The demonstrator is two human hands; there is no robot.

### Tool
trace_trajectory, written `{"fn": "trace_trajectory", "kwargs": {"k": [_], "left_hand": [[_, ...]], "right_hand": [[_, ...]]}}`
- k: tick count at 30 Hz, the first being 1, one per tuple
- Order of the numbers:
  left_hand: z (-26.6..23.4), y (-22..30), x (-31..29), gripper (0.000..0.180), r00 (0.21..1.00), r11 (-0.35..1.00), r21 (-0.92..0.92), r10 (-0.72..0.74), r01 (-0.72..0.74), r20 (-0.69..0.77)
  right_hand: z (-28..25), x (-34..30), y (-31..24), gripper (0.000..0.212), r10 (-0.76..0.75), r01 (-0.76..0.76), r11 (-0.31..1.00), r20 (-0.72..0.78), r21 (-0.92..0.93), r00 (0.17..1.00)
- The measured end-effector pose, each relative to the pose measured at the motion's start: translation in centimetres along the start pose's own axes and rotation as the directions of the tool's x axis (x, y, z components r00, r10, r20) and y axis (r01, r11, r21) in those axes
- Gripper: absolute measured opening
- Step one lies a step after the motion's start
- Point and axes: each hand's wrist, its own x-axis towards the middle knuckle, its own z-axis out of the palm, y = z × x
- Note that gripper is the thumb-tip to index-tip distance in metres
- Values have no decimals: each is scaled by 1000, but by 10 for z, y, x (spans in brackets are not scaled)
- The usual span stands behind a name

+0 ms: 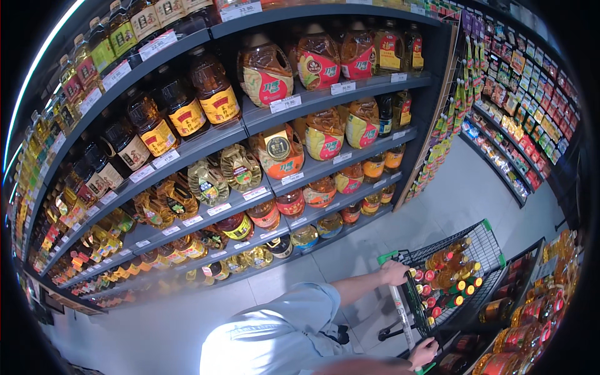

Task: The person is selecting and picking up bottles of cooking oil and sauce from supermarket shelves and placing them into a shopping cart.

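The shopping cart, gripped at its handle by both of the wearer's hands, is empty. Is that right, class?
It is not empty: the head view shows bottles, some with red or yellow caps, inside the shopping cart. The left hand and right hand do grip its handle.

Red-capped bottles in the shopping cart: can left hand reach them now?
Likely yes, if the left hand leaves the cart handle: the red-capped bottles lie just beyond, uncovered above.
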Motion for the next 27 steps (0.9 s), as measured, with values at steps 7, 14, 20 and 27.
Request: {"fn": "trace_trajectory", "kwargs": {"k": [7,14,20,27], "left_hand": [[5,-23,-40,29,996,997,-14,76,-77,-44],[-3,-61,-70,30,990,990,-55,125,-129,-69],[-11,-83,-99,28,986,986,0,164,-164,-24],[-29,-112,-125,26,983,983,30,181,-181,-3]], "right_hand": [[-26,-51,-23,37,-178,142,974,-203,-179,963],[-62,-111,-78,30,-235,146,947,-309,-284,921],[-52,-171,-76,44,169,-181,846,-69,-501,983],[-63,-209,-118,39,152,-169,876,-73,-451,986]]}}
